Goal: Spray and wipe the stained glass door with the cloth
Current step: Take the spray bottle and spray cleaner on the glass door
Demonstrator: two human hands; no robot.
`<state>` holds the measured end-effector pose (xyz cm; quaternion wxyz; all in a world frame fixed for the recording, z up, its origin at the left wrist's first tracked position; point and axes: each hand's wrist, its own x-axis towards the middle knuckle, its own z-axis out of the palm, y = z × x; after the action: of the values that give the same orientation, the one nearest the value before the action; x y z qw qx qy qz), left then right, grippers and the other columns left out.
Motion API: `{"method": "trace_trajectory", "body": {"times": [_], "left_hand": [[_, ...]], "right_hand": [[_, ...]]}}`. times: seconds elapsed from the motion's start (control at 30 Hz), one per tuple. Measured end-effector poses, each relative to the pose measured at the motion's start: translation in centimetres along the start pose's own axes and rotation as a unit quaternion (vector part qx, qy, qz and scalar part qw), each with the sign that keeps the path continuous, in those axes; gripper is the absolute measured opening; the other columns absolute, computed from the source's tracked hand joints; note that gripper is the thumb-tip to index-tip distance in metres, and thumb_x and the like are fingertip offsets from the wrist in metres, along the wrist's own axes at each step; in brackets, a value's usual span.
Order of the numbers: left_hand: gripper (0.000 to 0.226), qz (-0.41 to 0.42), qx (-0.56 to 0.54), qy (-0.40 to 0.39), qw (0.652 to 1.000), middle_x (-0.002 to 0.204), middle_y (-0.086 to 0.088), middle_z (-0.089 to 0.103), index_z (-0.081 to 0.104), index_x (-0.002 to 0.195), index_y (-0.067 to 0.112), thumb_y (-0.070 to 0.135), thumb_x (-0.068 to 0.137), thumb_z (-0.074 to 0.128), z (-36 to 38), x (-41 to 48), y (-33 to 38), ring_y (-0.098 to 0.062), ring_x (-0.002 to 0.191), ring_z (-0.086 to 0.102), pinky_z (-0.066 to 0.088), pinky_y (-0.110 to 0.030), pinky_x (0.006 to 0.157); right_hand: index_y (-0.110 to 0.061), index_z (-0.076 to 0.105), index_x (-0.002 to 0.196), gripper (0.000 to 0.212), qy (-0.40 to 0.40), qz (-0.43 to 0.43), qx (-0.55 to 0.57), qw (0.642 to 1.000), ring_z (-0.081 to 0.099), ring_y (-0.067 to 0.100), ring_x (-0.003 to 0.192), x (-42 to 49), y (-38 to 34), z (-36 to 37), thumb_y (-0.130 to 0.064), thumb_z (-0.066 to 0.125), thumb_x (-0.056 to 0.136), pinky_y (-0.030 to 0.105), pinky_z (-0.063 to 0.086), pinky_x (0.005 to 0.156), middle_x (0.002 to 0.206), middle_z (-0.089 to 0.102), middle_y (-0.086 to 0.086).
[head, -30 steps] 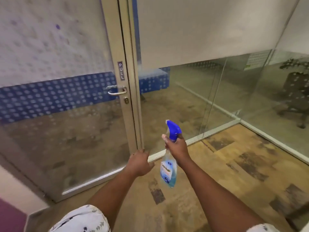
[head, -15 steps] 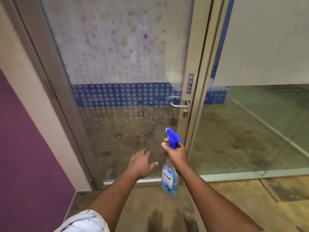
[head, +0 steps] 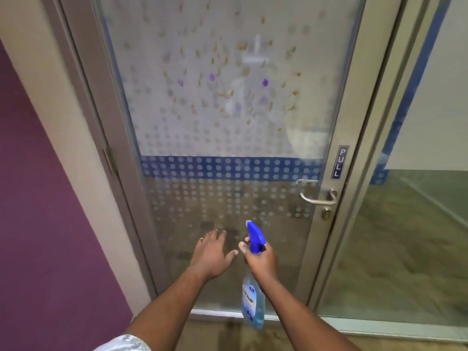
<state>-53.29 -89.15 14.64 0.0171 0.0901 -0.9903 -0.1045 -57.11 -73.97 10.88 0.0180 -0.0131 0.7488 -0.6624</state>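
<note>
A glass door (head: 228, 127) with frosted dots and a blue band fills the view straight ahead. Brown and purple stains (head: 228, 79) speckle its upper frosted half. My right hand (head: 260, 259) grips the neck of a clear spray bottle (head: 253, 302) with a blue trigger head (head: 255, 235), nozzle toward the lower glass. My left hand (head: 211, 253) is held out beside it, fingers spread, palm down, holding nothing. No cloth is in view.
A metal lever handle (head: 317, 197) with a PULL label (head: 338, 162) sits on the door's right stile. A fixed glass panel (head: 405, 236) stands to the right, a purple wall (head: 38, 211) to the left. Carpet floor lies below.
The view has swung left and up, bringing the stained door from the left side to the centre. My left hand's fingers have spread apart. The bottle stays in my right hand.
</note>
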Motion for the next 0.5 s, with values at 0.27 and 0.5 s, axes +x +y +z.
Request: {"method": "trace_trajectory", "body": {"times": [0.27,0.5], "left_hand": [[0.08,0.072,0.023,0.069,0.995,0.168,-0.014,0.025,0.024,0.162,0.013,0.059,0.099,0.044,-6.3,6.3,-2.4,-0.03,0.156,0.022,0.018,-0.045,0.128],[0.08,0.118,0.061,0.193,0.972,0.165,-0.017,0.028,0.026,0.161,0.012,0.06,0.099,0.044,-16.4,12.2,-3.3,-0.033,0.153,0.026,0.02,-0.048,0.125]], "right_hand": [[-0.033,0.071,0.103,0.024,0.046,-0.053,-0.029,0.997,0.073,0.017,0.094,5.3,-5.8,3.6,-0.038,0.082,0.082,0.045,0.057,0.094,0.098,0.076,-0.01],[-0.025,0.07,0.095,0.023,0.129,-0.132,-0.032,0.982,0.07,0.02,0.084,10.3,-16.2,5.6,-0.043,0.079,0.084,0.035,0.055,0.08,0.085,0.074,-0.005]]}}
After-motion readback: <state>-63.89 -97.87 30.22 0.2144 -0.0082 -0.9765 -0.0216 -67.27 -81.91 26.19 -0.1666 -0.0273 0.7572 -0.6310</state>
